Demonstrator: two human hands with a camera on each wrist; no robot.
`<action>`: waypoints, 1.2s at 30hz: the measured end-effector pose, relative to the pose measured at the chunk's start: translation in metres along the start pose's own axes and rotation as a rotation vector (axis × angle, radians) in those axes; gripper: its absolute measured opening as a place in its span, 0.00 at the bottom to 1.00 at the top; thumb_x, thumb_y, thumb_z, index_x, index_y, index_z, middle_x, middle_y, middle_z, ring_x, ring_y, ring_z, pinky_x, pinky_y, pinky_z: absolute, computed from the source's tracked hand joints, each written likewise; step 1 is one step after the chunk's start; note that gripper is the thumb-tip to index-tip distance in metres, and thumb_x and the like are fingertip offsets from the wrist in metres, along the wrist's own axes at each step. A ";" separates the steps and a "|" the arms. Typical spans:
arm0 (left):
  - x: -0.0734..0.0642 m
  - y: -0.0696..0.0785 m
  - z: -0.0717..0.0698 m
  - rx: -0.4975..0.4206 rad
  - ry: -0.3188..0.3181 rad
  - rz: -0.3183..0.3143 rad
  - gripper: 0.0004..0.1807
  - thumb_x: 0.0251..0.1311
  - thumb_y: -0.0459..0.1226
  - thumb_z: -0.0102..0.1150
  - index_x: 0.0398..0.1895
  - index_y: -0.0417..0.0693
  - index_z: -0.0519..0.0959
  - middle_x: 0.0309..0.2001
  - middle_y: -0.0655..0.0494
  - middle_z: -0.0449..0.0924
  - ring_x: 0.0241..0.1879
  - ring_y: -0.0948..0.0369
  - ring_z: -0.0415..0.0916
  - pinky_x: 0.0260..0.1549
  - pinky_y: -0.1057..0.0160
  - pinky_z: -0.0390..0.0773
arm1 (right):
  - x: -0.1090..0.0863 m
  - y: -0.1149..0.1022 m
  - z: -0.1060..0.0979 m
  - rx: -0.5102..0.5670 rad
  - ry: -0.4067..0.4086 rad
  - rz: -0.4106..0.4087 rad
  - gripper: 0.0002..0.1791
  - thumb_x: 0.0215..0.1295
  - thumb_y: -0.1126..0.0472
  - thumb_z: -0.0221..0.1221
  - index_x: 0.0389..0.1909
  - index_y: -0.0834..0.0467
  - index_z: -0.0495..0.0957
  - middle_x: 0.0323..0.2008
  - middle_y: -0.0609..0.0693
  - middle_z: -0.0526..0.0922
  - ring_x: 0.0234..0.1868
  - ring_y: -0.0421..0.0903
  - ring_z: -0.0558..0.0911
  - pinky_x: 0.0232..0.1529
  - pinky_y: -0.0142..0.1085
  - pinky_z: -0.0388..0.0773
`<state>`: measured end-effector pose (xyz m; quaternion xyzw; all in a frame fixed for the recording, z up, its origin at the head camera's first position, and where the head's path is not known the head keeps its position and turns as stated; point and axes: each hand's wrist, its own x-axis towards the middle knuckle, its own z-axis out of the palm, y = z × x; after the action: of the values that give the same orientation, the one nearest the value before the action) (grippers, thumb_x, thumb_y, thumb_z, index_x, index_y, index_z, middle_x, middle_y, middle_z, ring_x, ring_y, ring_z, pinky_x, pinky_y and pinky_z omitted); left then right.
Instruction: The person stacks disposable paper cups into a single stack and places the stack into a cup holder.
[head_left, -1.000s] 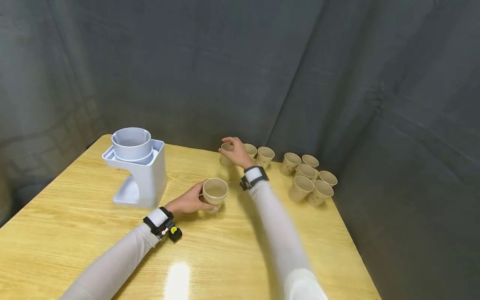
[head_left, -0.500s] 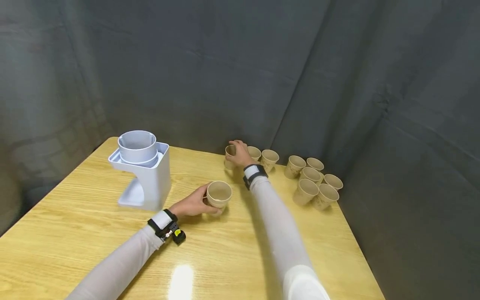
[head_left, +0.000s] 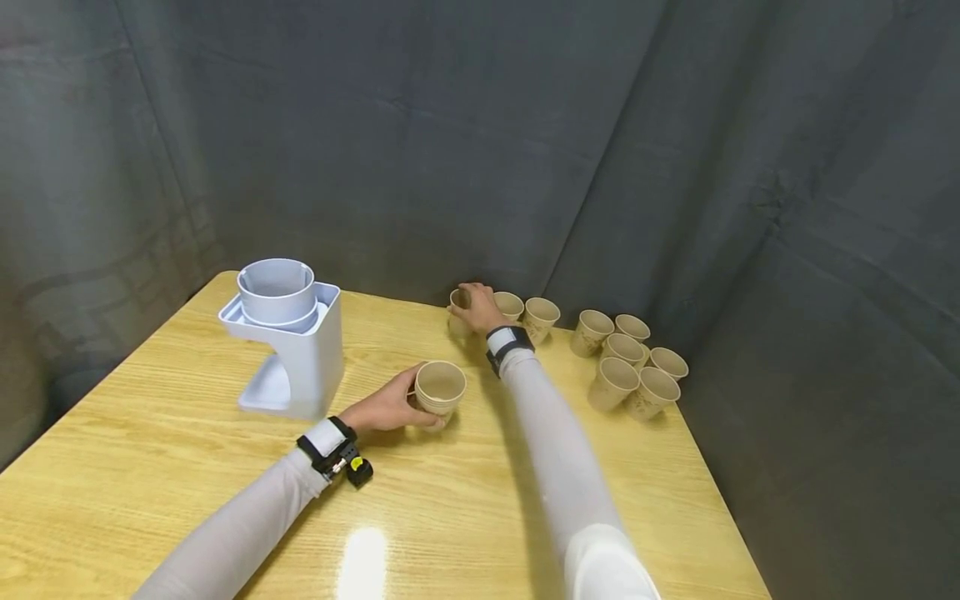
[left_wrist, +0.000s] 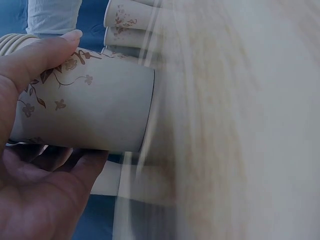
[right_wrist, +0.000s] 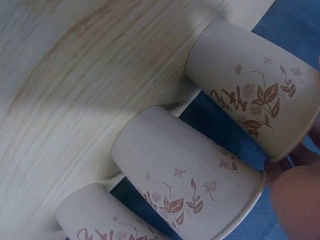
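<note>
The left hand [head_left: 392, 406] curls thumb and fingers round a stack of paper cups [head_left: 441, 385], the thumb on one side, the fingers opposite. The right hand [head_left: 482, 311] pinches a single cup [right_wrist: 255, 90] at its rim, near the table's far edge. The wooden table [head_left: 420, 517] reflects a bright patch; dark curtains [head_left: 405, 150] hang behind and to the right. Two cups [head_left: 541, 319] crowd just beside the right hand, six more [head_left: 615, 385] cluster farther right, and a white stand [head_left: 315, 367] bearing a round container [head_left: 277, 296] rises left.
</note>
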<state>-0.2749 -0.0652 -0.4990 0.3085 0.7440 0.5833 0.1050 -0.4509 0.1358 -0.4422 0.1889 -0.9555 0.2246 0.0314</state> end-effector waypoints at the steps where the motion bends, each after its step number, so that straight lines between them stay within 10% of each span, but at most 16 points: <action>1: 0.000 0.000 0.000 -0.001 0.001 -0.006 0.44 0.51 0.30 0.77 0.72 0.40 0.65 0.62 0.43 0.75 0.63 0.47 0.72 0.66 0.47 0.71 | 0.000 -0.001 0.000 -0.002 0.000 0.002 0.34 0.71 0.53 0.62 0.72 0.65 0.66 0.71 0.64 0.68 0.73 0.60 0.62 0.76 0.47 0.58; 36: 0.000 -0.006 -0.004 0.000 0.006 0.003 0.42 0.49 0.34 0.79 0.68 0.42 0.68 0.59 0.47 0.76 0.61 0.51 0.73 0.65 0.48 0.69 | -0.065 -0.009 0.021 0.190 0.141 0.018 0.30 0.63 0.55 0.65 0.63 0.63 0.70 0.61 0.64 0.67 0.65 0.60 0.67 0.67 0.52 0.68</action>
<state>-0.2789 -0.0692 -0.5038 0.3081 0.7438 0.5843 0.1019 -0.3872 0.1419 -0.4667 0.1663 -0.9269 0.3272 0.0783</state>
